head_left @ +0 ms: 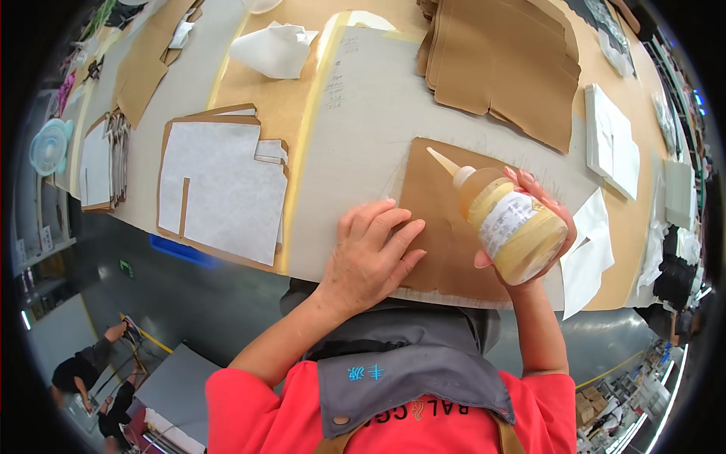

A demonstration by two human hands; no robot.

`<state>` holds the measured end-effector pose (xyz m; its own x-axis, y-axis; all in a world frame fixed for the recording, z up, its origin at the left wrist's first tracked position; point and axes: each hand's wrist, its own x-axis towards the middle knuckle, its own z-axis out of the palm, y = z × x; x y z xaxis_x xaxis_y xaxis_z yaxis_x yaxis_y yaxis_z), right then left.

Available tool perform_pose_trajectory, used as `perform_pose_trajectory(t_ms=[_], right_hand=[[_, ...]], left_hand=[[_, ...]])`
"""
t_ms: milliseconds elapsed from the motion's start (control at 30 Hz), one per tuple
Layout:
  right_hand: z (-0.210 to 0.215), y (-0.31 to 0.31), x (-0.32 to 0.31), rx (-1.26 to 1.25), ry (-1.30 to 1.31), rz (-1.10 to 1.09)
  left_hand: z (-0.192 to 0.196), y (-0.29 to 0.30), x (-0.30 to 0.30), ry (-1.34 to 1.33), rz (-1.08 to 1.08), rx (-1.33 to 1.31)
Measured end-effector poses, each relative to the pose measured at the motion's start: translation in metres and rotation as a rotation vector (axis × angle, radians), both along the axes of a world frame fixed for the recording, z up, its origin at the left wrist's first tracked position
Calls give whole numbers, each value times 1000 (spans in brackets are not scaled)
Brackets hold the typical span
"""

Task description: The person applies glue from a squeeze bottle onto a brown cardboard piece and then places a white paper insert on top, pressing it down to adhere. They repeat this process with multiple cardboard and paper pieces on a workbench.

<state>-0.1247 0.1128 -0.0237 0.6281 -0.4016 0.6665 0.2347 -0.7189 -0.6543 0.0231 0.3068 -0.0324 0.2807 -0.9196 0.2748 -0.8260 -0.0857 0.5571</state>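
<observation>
My right hand (558,210) is wrapped round a clear squeeze bottle (508,225) with a pale label and yellowish liquid inside. The bottle is tilted, its long pointed nozzle (443,160) toward the upper left, above a brown sheet (432,261). That sheet, which looks like leather or card, lies at the table's near edge. On its left edge rest the fingertips of my left hand (369,253), fingers stretched out and slightly apart, holding nothing. Whether the nozzle touches the sheet I cannot tell; it seems to be above it.
A stack of brown sheets (503,64) lies beyond my right hand. White-faced, brown-edged pieces (219,178) are piled to the left, with another stack (98,166) farther left. White sheets (611,140) and a loose white piece (588,253) lie at the right.
</observation>
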Motion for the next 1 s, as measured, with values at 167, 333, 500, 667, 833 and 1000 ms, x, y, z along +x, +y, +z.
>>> perform_pose_trajectory(t_ms=[167, 333, 500, 667, 833, 1000], right_hand=[[-4, 4, 1, 32, 54, 48], [-5, -1, -4, -43, 142, 83], [-3, -5, -7, -80, 135, 109], [-1, -4, -21, -32, 159, 58], [2, -3, -37, -26, 142, -26], [2, -5, -57, -61, 155, -110]], left_hand=[[-1, 1, 0, 7, 6, 3], [-2, 0, 0, 18, 2, 4], [-2, 1, 0, 11, 5, 3], [-1, 0, 0, 36, 3, 5], [1, 0, 0, 48, -9, 27], [1, -1, 0, 37, -12, 24]])
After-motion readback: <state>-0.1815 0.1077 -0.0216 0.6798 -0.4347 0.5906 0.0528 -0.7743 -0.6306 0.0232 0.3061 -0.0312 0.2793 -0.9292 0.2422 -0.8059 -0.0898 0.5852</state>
